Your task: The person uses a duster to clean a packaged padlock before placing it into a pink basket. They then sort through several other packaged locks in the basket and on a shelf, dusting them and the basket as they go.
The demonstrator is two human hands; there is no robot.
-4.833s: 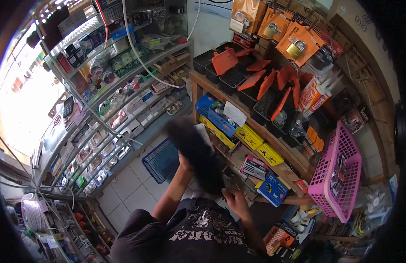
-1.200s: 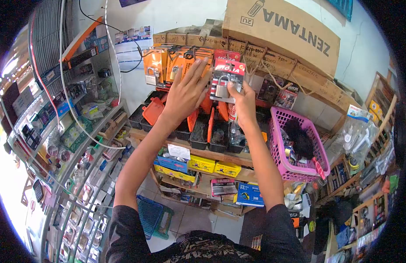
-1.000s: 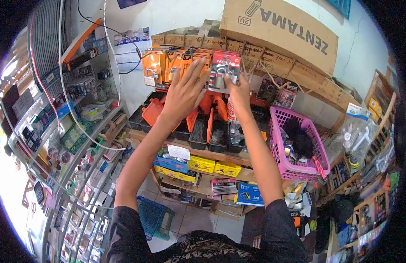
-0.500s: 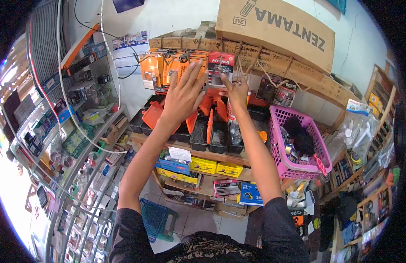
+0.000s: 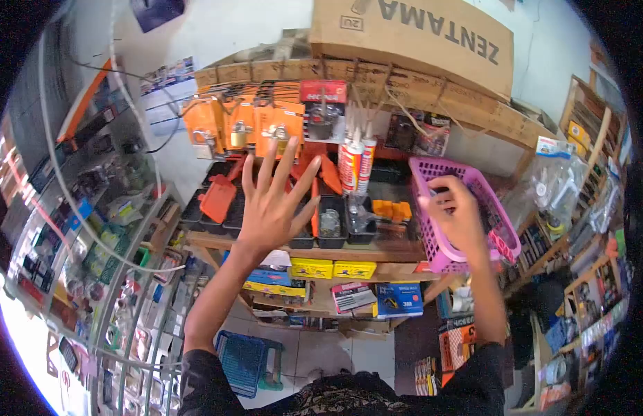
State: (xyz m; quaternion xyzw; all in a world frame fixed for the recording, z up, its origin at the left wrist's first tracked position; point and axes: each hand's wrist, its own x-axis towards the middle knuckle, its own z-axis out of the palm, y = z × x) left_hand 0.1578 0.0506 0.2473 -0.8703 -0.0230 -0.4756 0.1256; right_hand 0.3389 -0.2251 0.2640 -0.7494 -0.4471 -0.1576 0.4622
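My left hand (image 5: 271, 211) is raised with its fingers spread, holding nothing. It overlaps a row of black bins (image 5: 303, 239) on the wooden shelf, and orange plastic pieces (image 5: 217, 199) lie in and on the bins around it. Over the pink basket (image 5: 438, 243) is my right hand (image 5: 460, 216), fingers loosely bent and apart, slightly blurred, with no object visible in them. The hand covers much of the basket's contents. Between my hands stand white and red sealant tubes (image 5: 354, 165) with pointed nozzles.
Carded padlocks (image 5: 238, 132) hang from a wooden beam behind the bins. A large cardboard box (image 5: 412, 41) lies above it. Yellow boxes (image 5: 311, 268) and a blue 3M box (image 5: 399, 299) sit on lower shelves. A blue stool (image 5: 242, 364) stands on the floor.
My right hand has moved right and down, from near the hanging cards to the pink basket. My left hand has dropped lower with its fingers spread wider. The sealant tubes are now uncovered.
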